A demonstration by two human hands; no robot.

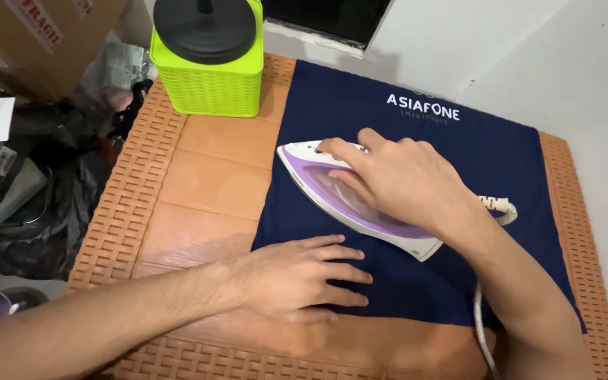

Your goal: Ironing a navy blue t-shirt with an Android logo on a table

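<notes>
A dark navy cloth (501, 165) with white print lies flat on an orange plastic table (209, 176). A white and purple iron (318, 184) rests sole-down on the cloth, nose pointing to the upper left. My right hand (402, 179) is wrapped over the iron's handle. My left hand (297, 278) lies flat, fingers spread, pressing the cloth's near left corner just below the iron. The iron's white cord (483, 331) runs off toward the bottom edge.
A lime green woven basket (209, 84) with a black lid (204, 28) stands at the table's far left corner. Cardboard boxes (33, 39) and dark clutter (43, 211) fill the floor on the left. White walls (585, 77) close in on the right.
</notes>
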